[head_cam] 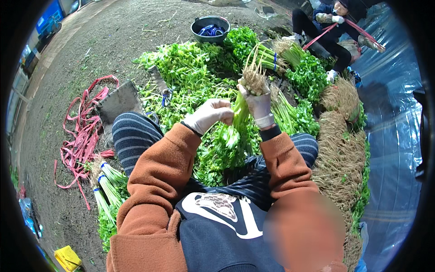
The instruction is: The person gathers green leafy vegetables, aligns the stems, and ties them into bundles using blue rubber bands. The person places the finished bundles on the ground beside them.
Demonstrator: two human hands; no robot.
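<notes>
My right hand (257, 102), in a pale glove, grips a bunch of leafy green celery-like stalks (240, 110) just below its roots. The pale brown roots (255, 80) point up and away from me, and the leaves hang down between my knees. Left of the bunch is my left hand (212, 115), also gloved, its fingers curled close to the stalks; whether it pinches a stem I cannot tell. Loose leaves and stems (183, 68) lie heaped beyond my hands. Bunches tied with blue bands (268, 57) lie past the right hand, and others (107, 183) lie by my left leg.
Pink plastic strips (81, 136) lie on the soil at left, near a grey slab-like piece (120, 102). A dark tub (210, 29) holds blue bands. Rooted bunches (340, 153) line the right side beside plastic sheeting (390, 136). Another person (331, 30) sits at upper right, holding pink strips.
</notes>
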